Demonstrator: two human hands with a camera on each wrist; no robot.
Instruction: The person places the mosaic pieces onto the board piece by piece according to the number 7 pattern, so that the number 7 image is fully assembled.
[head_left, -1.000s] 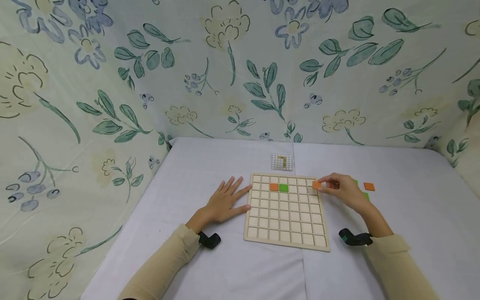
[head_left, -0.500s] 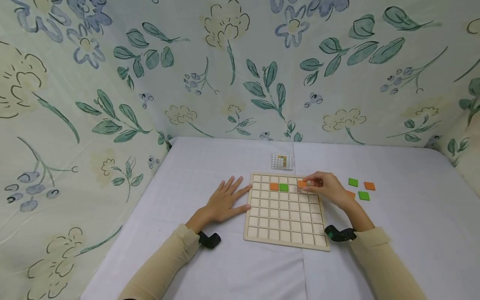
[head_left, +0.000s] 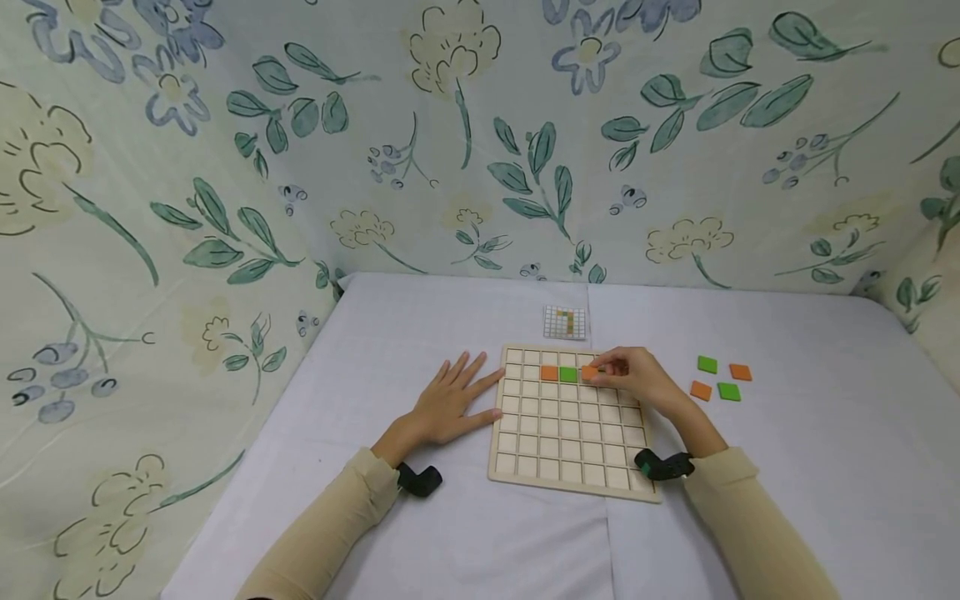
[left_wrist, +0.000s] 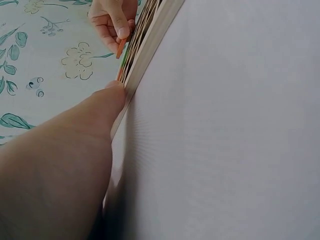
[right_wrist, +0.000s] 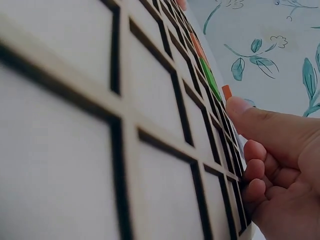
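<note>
Head view: the right hand (head_left: 637, 379) pinches an orange tile (head_left: 589, 373) at its edges and holds it over the far rows of the wooden grid board (head_left: 572, 483), just right of a green tile (head_left: 567, 375); the left hand (head_left: 450, 404) lies flat, fingers spread, against the board's left edge. Left wrist view: thumb and fingertips clamp the tile (left_wrist: 120, 48), tilted above the board. Right wrist view: curled fingers (right_wrist: 260, 165) hide the grip. The tile looks thin, stiff and light, best taken by opposite edges.
</note>
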